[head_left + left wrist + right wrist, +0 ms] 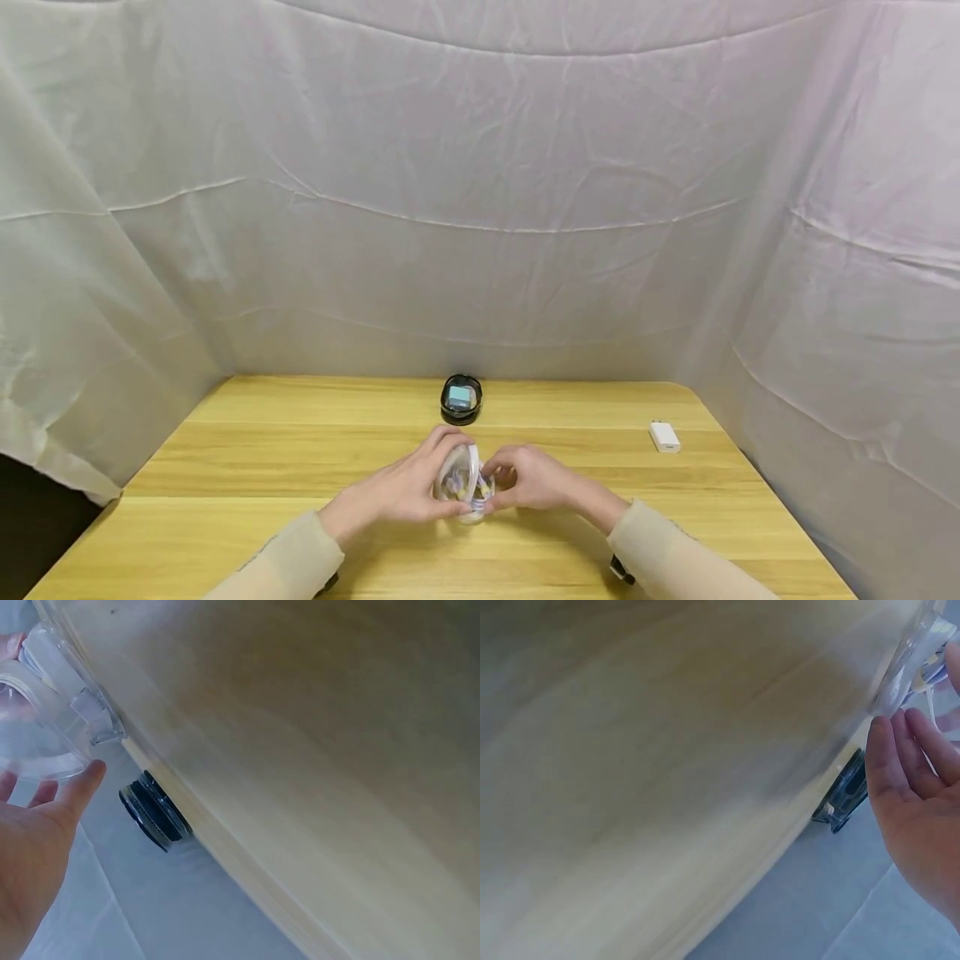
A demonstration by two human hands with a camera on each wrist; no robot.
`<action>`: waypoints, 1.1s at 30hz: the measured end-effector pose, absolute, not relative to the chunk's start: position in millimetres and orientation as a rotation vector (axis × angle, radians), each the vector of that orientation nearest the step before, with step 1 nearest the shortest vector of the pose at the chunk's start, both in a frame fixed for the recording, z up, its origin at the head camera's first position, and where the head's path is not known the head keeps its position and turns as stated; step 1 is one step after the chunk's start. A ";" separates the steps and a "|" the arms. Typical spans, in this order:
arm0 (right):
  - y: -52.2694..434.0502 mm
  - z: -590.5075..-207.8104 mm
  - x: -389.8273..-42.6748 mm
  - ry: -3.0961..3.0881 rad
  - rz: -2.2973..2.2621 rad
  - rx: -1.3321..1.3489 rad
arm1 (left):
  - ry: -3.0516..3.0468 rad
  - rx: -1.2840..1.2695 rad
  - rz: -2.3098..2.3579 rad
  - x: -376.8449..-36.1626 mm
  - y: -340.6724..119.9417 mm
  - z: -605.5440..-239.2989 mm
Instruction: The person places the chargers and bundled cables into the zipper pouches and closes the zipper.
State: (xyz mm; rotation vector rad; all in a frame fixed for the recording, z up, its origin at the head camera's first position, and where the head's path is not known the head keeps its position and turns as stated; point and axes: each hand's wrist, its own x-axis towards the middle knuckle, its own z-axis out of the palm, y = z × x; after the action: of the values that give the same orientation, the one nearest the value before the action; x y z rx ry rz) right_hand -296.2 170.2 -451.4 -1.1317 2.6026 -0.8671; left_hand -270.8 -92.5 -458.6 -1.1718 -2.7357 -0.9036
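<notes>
A clear round plastic case (pixel 454 473) stands parted near the front middle of the table, its lid tilted up. Inside shows a coiled white and purple cable (pixel 483 487) with yellowish bits. My left hand (pixel 412 483) grips the lid side, fingers over the top and thumb low at the rim. On the other side my right hand (pixel 536 477) holds the case's lower part by its edge, thumb and fingers curled around it. In the left wrist view, the clear lid (pixel 37 735) lies between thumb and fingers. The right fingertips (pixel 881 724) meet the case's edge in the right wrist view.
Behind the hands, a black oval case (pixel 461 400) with a clear top and a pale blue thing inside stands near the back edge. A white charger plug (pixel 664 437) lies at the right. Pale cloth (pixel 480 208) hangs around the wooden table (pixel 300 442).
</notes>
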 end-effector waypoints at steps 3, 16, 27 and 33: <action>171.2 -450.3 -296.5 2.580 -0.891 -1.135 | -2.744 -1.160 -0.917 -271.6 -93.5 -456.9; 164.6 -453.5 -294.9 2.581 -0.893 -1.141 | -2.782 -1.120 -1.067 -278.7 -92.6 -448.2; 163.5 -456.0 -291.8 2.626 -0.785 -1.257 | -2.779 -1.071 -1.176 -275.2 -92.1 -445.4; 161.9 -457.0 -290.2 2.667 -0.731 -1.345 | -2.775 -1.077 -1.176 -275.5 -93.2 -445.1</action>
State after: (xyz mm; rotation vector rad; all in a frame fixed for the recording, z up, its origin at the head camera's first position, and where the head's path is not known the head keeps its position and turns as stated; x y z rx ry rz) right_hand -290.2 161.9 -457.0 -1.3447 2.6667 -0.7307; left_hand -275.5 -93.2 -445.1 -1.0768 -2.7749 -1.1755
